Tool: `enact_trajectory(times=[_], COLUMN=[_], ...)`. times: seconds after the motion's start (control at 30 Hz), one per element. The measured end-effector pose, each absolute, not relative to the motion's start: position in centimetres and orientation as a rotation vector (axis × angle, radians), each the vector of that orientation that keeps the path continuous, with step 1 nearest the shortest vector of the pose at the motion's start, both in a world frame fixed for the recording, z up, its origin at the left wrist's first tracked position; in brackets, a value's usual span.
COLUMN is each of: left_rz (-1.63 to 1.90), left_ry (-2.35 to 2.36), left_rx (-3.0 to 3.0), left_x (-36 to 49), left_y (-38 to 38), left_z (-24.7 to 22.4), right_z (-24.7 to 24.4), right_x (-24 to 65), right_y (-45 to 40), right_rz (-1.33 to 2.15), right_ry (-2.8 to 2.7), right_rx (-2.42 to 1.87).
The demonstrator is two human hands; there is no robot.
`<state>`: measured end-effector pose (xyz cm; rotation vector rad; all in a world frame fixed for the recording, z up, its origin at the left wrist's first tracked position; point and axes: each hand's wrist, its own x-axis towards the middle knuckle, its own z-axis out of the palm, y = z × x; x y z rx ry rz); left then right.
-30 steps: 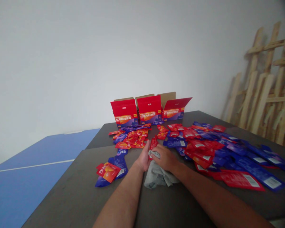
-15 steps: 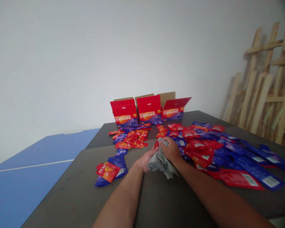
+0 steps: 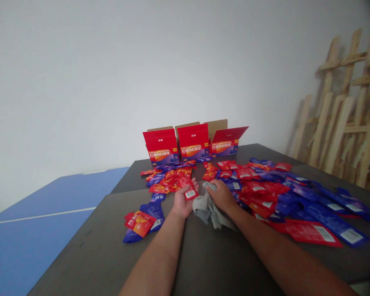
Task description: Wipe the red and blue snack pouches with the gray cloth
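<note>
My left hand (image 3: pixel 182 204) holds a red sachet (image 3: pixel 190 191), its white barcode patch facing up, over the middle of the dark table (image 3: pixel 200 263). Bunched in the closed fingers of my right hand (image 3: pixel 221 195) is a grey cloth (image 3: pixel 210 211), whose loose end hangs toward the table. The cloth's near side lies close beside the left palm. Beyond my left hand spreads a pile of red and blue sachets (image 3: pixel 174 176). A larger heap of red and blue sachets (image 3: pixel 265 191) lies to the right of my right hand.
Three open red cartons (image 3: pixel 193 142) stand in a row at the table's back. A few sachets (image 3: pixel 142 222) lie apart at the left. A blue table (image 3: pixel 74 201) adjoins on the left. Wooden frames (image 3: pixel 342 111) lean against the wall at the right.
The cloth, earlier wrapped against the sachet between both hands, has come away from it. My left hand has moved slightly left and away, showing the sachet's barcode side.
</note>
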<state>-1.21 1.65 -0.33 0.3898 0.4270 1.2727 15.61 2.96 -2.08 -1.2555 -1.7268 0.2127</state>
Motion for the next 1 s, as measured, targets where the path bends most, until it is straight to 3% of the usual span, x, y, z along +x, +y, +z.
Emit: enact_trajectory(times=[0.1, 0.37, 0.63, 0.8, 1.0], left_rz=[1.423, 1.242, 1.126, 1.063, 1.029], left_ry=[0.444, 0.576, 0.515, 0.514, 0.589], left_rx=[0.393, 0.526, 0.640, 0.732, 0.769], left_x=[-1.2, 0.5, 1.0, 0.7, 0.8], left_y=[2.0, 2.1, 1.6, 2.2, 2.6], left_z=[-0.3, -1.6, -1.7, -2.2, -2.7], right_z=[-2.6, -1.9, -1.8, 0.0, 3.2], right_x=[14.7, 13.9, 14.2, 17.1, 23.0], right_y=[2.2, 0.1, 0.8, 2.0, 3.8], right_rz=[0.137, -0.215, -0.156, -0.107, -0.148], right_ry=[-1.897, -2.156, -2.182, -2.026, -1.900], right_rx=[-1.151, -0.992, -1.031, -1.178, -1.696])
